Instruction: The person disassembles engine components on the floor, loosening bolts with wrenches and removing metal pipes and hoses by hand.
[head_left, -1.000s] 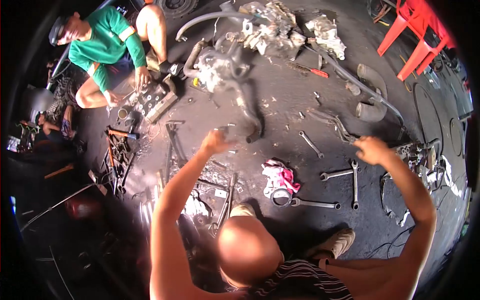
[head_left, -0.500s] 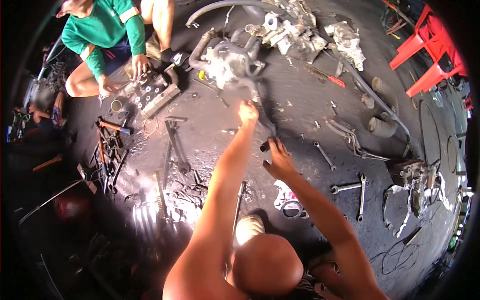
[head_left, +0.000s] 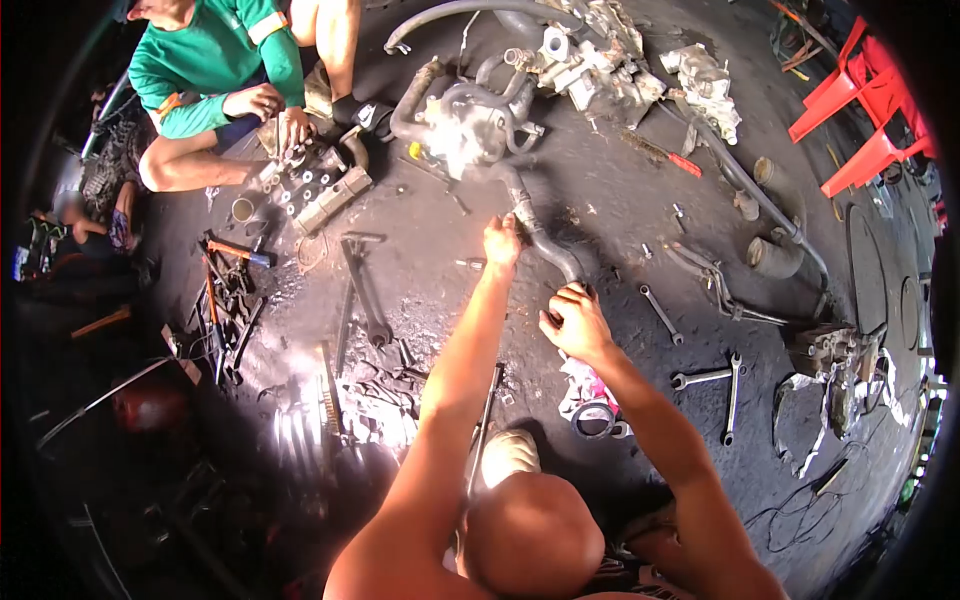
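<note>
A dark, curved hose runs from a metal engine assembly towards me across the floor. My right hand is closed over the hose's near end, fingers curled on top, hiding its opening. Beside a wrapped or clamped stretch of the hose is my left hand, its fingers folded in. Whatever that hand may hold is hidden. A small metal piece lies on the floor just left of it.
Opposite, a person in a green top handles a cylinder head. Wrenches lie to my right, a pile of tools to my left. Red chairs stand at the far right. More engine parts sit at the back.
My left hand has drawn back slightly towards me along the hose. My right hand has gone from spread fingers to a closed grip on the hose end. The other person's hand has lifted.
</note>
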